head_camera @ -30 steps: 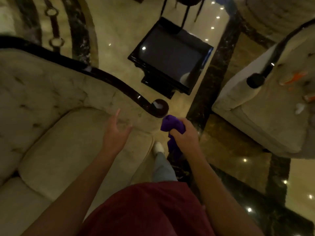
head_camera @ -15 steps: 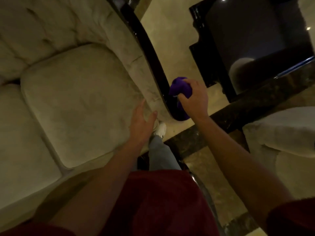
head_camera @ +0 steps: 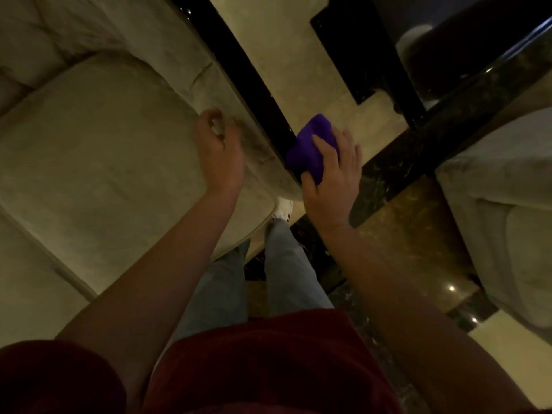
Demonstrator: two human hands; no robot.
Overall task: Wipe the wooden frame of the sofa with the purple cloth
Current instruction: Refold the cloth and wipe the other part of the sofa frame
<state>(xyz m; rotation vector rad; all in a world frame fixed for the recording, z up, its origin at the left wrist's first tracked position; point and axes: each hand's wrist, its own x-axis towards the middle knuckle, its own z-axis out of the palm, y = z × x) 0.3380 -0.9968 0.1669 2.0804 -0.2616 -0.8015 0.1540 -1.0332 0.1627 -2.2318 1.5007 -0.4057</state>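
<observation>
Cloth (head_camera: 309, 147), purple and bunched, sits pressed against the dark wooden frame (head_camera: 239, 67) near the lower end of the sofa arm, where the frame curves down. The right hand (head_camera: 331, 180) is clamped around the cloth, fingers (head_camera: 324, 147) spread over its top and thumb at its lower edge. The left hand (head_camera: 219, 153) rests on the pale upholstery just beside the frame, fingers loosely curled and gripping nothing. The seat cushion (head_camera: 98, 150) spreads to the left of that hand. A black side table (head_camera: 373, 55) stands on the marble floor (head_camera: 286, 55) beyond the frame, and a second pale seat (head_camera: 501, 189) is at the right edge. Below are grey trousers (head_camera: 283, 264), a white shoe (head_camera: 283, 208) and a dark red shirt (head_camera: 268, 369).
</observation>
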